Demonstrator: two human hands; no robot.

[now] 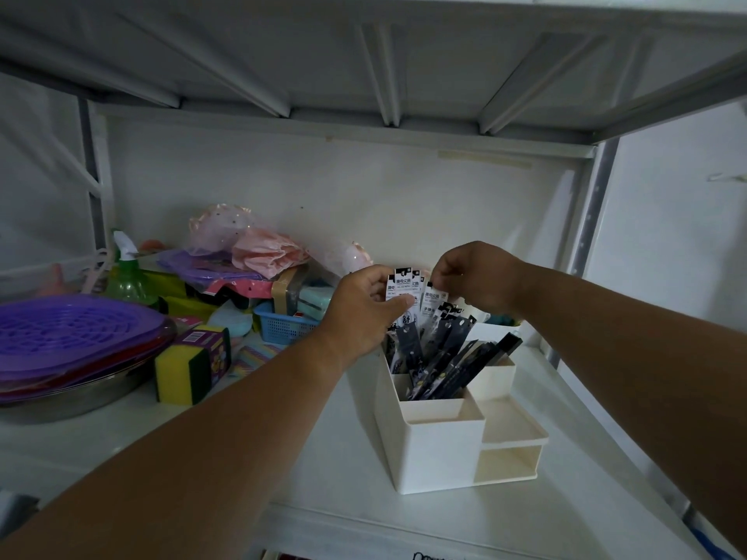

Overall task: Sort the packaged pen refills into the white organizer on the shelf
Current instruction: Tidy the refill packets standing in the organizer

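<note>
A: Head view, white metal shelf. White plastic desk organizer stands right of centre, several compartments, low open tray on its right side.

B: Refills?

A: Black-and-white packaged pen refills stand upright in the organizer's tall rear compartment, tops fanned out above the rim. Left hand grasps the upper ends of a few packs, thumb across the printed headers. Right hand pinches the top of another pack just beside it, fingers curled down.

B: Elsewhere?

A: Left half of shelf: purple perforated plastic lid over a steel basin, yellow-green wrapped sponge, blue mesh basket, green spray bottle, pink gauzy fabric.
</note>
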